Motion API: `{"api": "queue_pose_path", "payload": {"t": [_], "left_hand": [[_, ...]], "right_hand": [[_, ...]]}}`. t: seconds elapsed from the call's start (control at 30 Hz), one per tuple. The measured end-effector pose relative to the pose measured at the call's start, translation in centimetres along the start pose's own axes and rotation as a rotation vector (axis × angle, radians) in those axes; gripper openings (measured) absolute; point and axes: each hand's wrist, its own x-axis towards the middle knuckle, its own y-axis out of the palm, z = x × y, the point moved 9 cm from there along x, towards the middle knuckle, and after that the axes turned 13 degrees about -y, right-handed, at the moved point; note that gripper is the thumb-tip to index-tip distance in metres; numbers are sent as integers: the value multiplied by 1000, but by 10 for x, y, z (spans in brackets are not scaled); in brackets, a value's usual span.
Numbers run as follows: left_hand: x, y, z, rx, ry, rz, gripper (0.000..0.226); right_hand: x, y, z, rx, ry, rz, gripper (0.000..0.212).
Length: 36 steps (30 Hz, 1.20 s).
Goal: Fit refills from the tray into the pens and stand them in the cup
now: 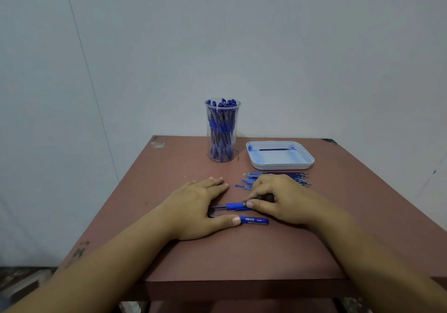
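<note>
Two blue pens lie side by side on the brown table (278, 252). My left hand (200, 210) rests flat over their left ends, thumb touching the nearer pen (254, 220). My right hand (278, 197) pinches the right end of the farther pen (233, 206) between thumb and fingers. A clear cup (222, 131) at the back holds several capped blue pens standing upright. The white tray (280, 165) to its right holds one dark refill (274, 149). A row of blue pen parts and refills (298, 176) lies just beyond my right hand, partly hidden by it.
The small table stands against a plain pale wall. Its front edge runs under my forearms, and its left and right edges are close to the work. Bare tabletop lies to the left of the cup and near the front.
</note>
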Motion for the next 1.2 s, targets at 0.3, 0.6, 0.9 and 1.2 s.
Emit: {"api": "queue_pose_path", "payload": {"t": [0.3, 0.6, 0.9, 1.2], "left_hand": [[-1, 0, -1, 3, 23, -9, 104], [-6, -36, -8, -316, 150, -336, 42], [-12, -49, -14, -421, 271, -486, 21], [-8, -41, -13, -507, 236, -344, 25]], "right_hand": [[1, 5, -2, -13, 15, -1, 18], [-4, -26, 2, 156, 12, -429, 14], [-1, -27, 2, 303, 5, -516, 16], [0, -24, -1, 257, -7, -464, 11]]}}
